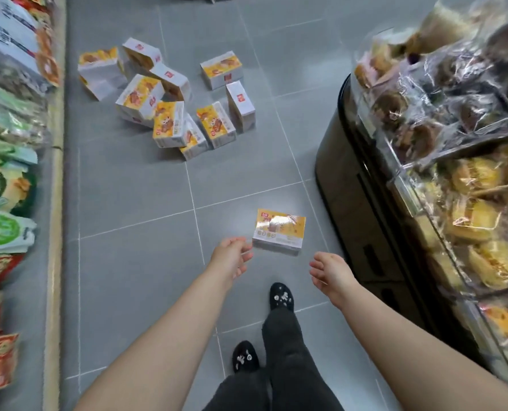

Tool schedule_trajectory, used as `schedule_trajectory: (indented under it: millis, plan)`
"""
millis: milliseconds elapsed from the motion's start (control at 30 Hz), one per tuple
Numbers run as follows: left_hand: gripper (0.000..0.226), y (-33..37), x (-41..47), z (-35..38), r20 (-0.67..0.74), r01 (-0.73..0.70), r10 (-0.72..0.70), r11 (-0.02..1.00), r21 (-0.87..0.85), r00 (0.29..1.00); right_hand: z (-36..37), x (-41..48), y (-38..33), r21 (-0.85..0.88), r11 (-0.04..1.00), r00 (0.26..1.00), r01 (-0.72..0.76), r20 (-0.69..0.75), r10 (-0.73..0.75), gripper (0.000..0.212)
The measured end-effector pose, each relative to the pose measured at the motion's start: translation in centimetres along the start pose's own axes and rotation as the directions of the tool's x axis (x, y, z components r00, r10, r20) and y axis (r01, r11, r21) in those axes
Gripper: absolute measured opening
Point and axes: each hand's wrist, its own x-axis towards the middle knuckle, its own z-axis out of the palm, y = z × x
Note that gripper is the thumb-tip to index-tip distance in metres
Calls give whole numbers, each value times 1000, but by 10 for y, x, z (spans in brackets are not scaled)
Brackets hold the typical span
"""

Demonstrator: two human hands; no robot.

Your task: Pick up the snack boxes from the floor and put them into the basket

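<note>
Hovering loose-fingered and empty, the left hand (232,258) and right hand (329,271) sit near the nearest snack box (279,231) at lower centre; a one-sided grip could skid it across the floor (128,203) (no basket shows). The other boxes (169,105) lie heaped upper left.

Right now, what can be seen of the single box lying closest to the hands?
The box is a rectangular carton with a glossy yellow-orange printed top, blurred by glare, and white sides. It appears closed and lies flat on the grey tiled floor, away from the pile of similar boxes, near the dark display case. The fingers of the left hand almost reach its left corner; contact cannot be told. The right hand is apart.
</note>
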Motion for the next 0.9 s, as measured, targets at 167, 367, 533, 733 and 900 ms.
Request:
schedule_trajectory:
  millis: [167, 367, 533, 733, 900]
  plan:
    - [20, 17, 106, 24, -50, 51, -48, 997, 60, 998, 14, 97, -32, -42, 999, 1000, -3, -17, 2, 17]
    - [23, -10, 251, 49, -33, 102, -97, 972, 212, 995, 28, 225, -7, -119, 992, 998, -52, -53, 46, 9]
    - [21, -59, 391, 70, 5, 89, -98, 919, 383, 995, 38, 364, 49, -173, 982, 985, -77, -168, 48, 18]
    - [71, -124, 532, 98, -16, 71, -73, 838, 541, 997, 32, 506, 102, -248, 964, 931, -92, -366, -6, 58]
    - [48, -152, 601, 112, 20, 79, -102, 870, 486, 995, 25, 567, 116, -203, 965, 944, -167, -317, 96, 63]
